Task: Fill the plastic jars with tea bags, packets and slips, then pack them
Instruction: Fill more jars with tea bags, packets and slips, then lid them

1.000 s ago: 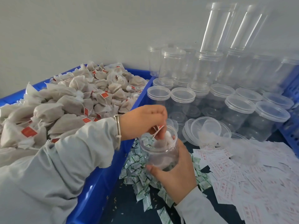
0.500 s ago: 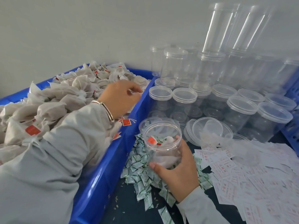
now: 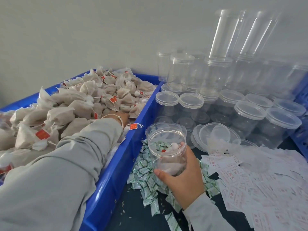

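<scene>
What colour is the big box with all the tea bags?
The box is bright blue, seen best in the head view.

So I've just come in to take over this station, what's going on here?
A person is filling clear plastic jars with tea bags. The right hand grips an open clear plastic jar holding at least one tea bag, over a heap of small green-and-white packets. The left hand reaches into the blue plastic crate of beige tea bags with red tags; its fingers are hidden. White printed slips lie to the right, with lidded empty jars behind.
</scene>
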